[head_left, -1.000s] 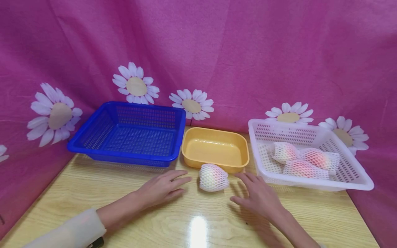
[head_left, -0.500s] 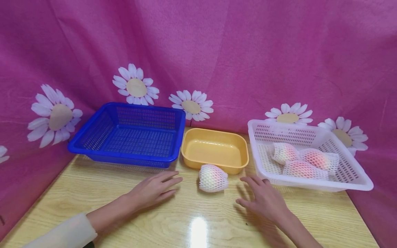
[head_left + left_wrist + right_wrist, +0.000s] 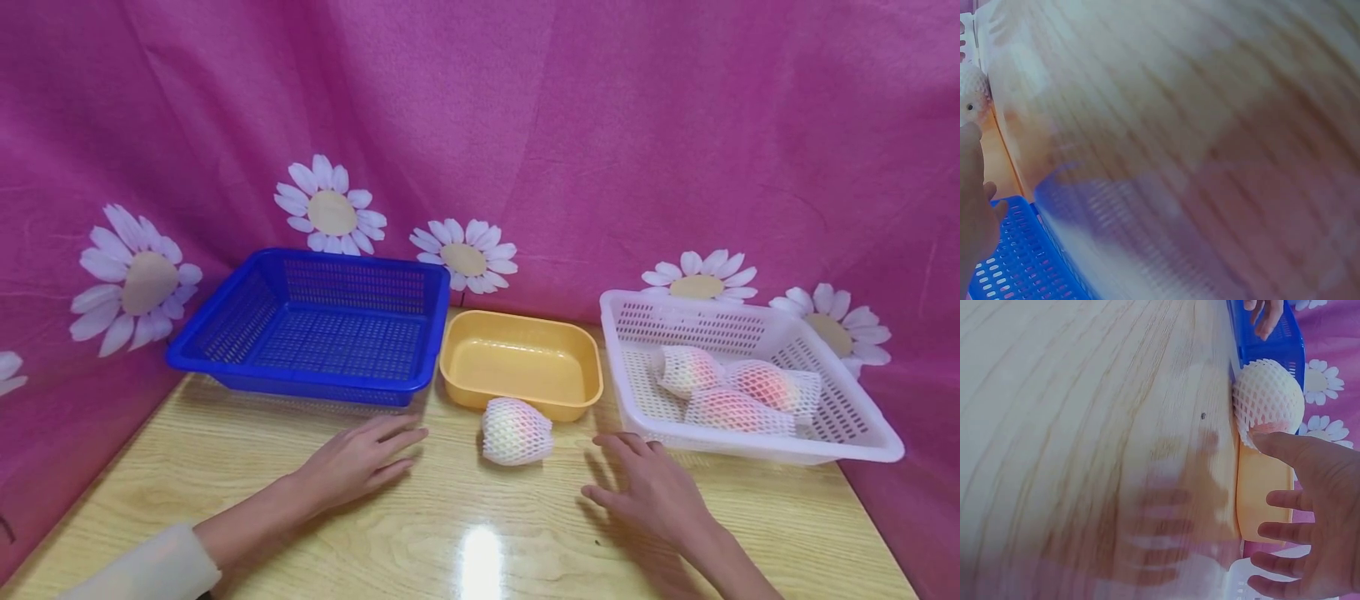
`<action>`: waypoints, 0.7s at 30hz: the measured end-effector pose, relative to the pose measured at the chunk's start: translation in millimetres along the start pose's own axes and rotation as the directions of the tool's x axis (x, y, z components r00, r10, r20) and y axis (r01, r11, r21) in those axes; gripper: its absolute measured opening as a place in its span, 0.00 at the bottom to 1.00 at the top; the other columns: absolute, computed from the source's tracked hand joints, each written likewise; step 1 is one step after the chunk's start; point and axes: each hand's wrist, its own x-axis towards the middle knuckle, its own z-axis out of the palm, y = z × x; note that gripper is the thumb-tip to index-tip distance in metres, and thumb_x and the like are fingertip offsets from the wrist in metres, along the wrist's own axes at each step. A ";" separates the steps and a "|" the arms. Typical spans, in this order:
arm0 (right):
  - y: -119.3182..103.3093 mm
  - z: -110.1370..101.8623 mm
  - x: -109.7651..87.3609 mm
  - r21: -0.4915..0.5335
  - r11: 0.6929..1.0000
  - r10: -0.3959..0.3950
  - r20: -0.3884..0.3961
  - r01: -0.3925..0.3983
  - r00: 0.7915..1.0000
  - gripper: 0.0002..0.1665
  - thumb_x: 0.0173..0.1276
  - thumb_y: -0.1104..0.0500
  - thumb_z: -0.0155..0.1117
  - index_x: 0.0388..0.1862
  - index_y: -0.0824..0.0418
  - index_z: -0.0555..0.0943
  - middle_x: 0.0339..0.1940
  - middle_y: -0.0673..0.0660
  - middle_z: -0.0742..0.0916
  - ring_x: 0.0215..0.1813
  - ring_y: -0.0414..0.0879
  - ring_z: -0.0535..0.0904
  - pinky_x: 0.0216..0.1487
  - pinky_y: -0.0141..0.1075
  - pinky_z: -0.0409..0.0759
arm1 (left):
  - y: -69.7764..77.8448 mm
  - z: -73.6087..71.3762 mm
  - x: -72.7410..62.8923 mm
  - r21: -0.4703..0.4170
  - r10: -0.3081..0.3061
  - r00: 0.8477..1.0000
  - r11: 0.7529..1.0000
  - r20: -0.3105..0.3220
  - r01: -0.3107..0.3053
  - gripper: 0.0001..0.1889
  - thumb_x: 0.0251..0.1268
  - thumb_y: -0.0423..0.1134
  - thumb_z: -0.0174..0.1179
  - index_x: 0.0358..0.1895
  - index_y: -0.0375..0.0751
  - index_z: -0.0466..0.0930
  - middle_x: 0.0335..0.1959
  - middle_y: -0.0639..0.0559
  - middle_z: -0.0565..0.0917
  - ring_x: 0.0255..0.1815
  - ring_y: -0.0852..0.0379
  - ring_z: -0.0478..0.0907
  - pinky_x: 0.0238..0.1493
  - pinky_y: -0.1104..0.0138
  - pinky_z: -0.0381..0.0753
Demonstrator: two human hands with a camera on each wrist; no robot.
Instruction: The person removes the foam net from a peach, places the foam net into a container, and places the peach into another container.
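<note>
A round pale yellow and pink fruit [image 3: 516, 433] in a white foam net sits on the table, right at the front of a yellow basin [image 3: 521, 408]. To its left, apart from it, my left hand [image 3: 358, 462] is held low over the table with fingers extended and nothing in it. On the other side my right hand [image 3: 656, 487] has its fingers spread, also holding nothing and apart from the fruit. The right wrist view shows the same netted fruit [image 3: 1267, 397] beyond the thumb of my right hand [image 3: 1332, 512].
A blue slotted basket [image 3: 322, 379] stands at the left with nothing in it. At the right is a white slotted basket [image 3: 847, 450] holding three netted fruits [image 3: 738, 408]. A pink curtain [image 3: 562, 150] with daisies hangs behind the wooden table [image 3: 420, 533].
Both hands have drawn away from the netted fruit, the left one to the left and the right one to the right. The fruit and containers have stayed in place.
</note>
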 end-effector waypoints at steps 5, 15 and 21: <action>0.5 -1.2 -1.7 0.017 1.000 0.015 0.004 -0.015 1.000 0.40 0.54 0.37 0.76 0.63 0.53 0.78 0.57 0.58 0.82 0.50 0.63 0.79 0.35 0.56 0.82 | 1.6 0.1 1.0 -0.011 -0.004 1.000 1.000 -0.005 0.004 0.25 0.62 0.42 0.68 0.63 0.41 0.79 0.61 0.40 0.79 0.60 0.42 0.77 0.58 0.50 0.78; -11.6 -4.5 7.5 0.049 0.999 -0.001 0.028 0.000 1.000 0.41 0.54 0.38 0.77 0.64 0.53 0.78 0.57 0.58 0.82 0.51 0.61 0.80 0.35 0.56 0.82 | 5.9 6.0 11.1 -0.041 0.038 0.999 0.998 0.013 -0.038 0.24 0.62 0.41 0.69 0.62 0.41 0.80 0.61 0.38 0.79 0.60 0.43 0.77 0.58 0.49 0.78; -16.0 -5.1 12.5 0.065 0.996 -0.053 -0.005 0.054 0.999 0.42 0.53 0.41 0.79 0.65 0.54 0.77 0.58 0.60 0.82 0.52 0.60 0.80 0.40 0.56 0.83 | 9.6 10.6 21.0 -0.040 0.073 0.997 0.997 -0.002 -0.073 0.25 0.61 0.39 0.70 0.61 0.40 0.80 0.60 0.39 0.80 0.59 0.43 0.78 0.57 0.49 0.79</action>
